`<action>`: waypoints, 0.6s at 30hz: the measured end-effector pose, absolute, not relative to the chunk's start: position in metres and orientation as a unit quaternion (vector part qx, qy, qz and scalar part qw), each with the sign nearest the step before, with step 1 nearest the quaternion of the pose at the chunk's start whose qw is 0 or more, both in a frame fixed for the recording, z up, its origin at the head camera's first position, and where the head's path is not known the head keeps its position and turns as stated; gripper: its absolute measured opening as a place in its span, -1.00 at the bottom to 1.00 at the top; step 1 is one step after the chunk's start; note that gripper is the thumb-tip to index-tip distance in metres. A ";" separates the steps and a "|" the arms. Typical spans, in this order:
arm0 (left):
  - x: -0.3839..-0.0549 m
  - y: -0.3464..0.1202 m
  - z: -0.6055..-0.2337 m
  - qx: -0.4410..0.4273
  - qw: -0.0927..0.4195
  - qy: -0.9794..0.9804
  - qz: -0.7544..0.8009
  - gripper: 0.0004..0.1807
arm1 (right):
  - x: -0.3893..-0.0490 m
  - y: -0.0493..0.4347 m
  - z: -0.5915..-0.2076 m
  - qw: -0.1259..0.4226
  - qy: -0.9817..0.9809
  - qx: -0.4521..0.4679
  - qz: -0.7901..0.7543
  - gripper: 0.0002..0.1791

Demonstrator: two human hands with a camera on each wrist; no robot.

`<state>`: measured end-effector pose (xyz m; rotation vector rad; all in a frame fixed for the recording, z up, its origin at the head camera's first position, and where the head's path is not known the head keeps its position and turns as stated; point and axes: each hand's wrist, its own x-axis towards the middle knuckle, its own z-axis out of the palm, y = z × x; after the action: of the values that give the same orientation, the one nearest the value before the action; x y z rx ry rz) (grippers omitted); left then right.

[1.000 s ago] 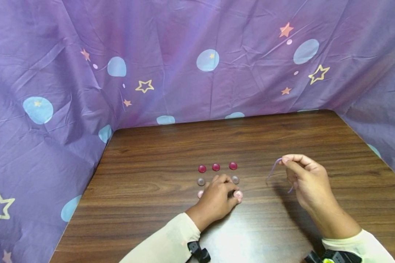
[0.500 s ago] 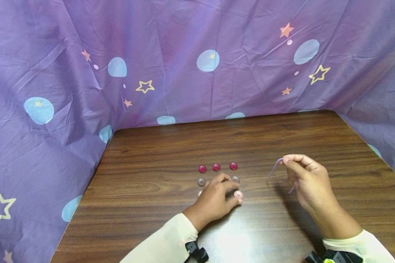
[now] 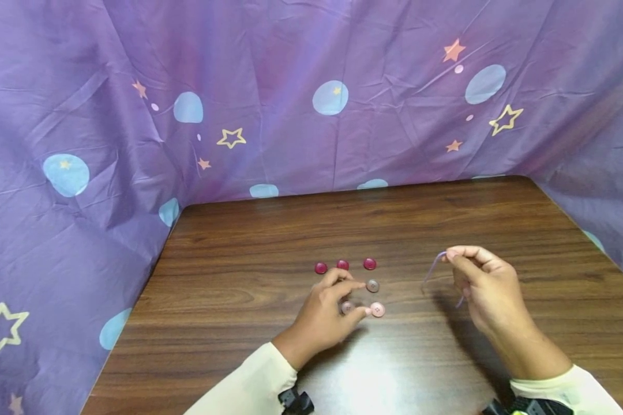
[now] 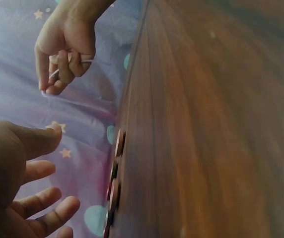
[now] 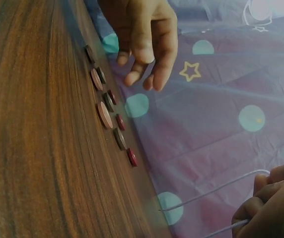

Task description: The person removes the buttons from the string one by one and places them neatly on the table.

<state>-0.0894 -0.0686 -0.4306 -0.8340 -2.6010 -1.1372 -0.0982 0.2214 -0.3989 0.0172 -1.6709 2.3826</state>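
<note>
My left hand (image 3: 319,311) hovers over the left part of a group of buttons, its fingers spread and nothing between them in the left wrist view. Just right of its thumb lies a pale pink button (image 3: 377,309), with a grey button (image 3: 372,286) behind it. Another pinkish button (image 3: 346,308) shows between thumb and fingers; the hand hides the buttons further left. Three crimson buttons (image 3: 370,263) form the back row. Off to the right, my right hand (image 3: 490,288) pinches a thin light purple cord (image 5: 216,189) between thumb and index finger; one end hangs down.
The buttons lie flat on a brown wood-grain table (image 3: 228,248). A purple cloth (image 3: 270,86) printed with stars and blue spots stands behind and at both sides of it. Light glares off the table's near middle (image 3: 366,380).
My left hand has moved a little to the left, away from the front right pink button, baring a button between its fingers. The right hand and cord stay where they were.
</note>
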 end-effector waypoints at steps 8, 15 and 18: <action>-0.087 -0.088 -0.426 -0.271 0.120 -0.863 -0.408 -0.49 | -0.098 0.222 -0.399 0.129 -0.583 -0.011 0.802 -0.75; -0.088 -0.103 -0.424 -0.262 0.144 -0.854 -0.426 -0.49 | -0.096 0.224 -0.397 0.114 -0.593 -0.046 0.796 -0.79; -0.089 -0.110 -0.422 -0.257 0.164 -0.857 -0.416 -0.49 | -0.096 0.224 -0.397 0.111 -0.601 -0.056 0.789 -0.81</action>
<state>-0.0885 -0.1098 -0.4224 -0.7333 -2.4422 -1.1864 -0.0957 0.2243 -0.3968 -0.1652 -1.7650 2.3180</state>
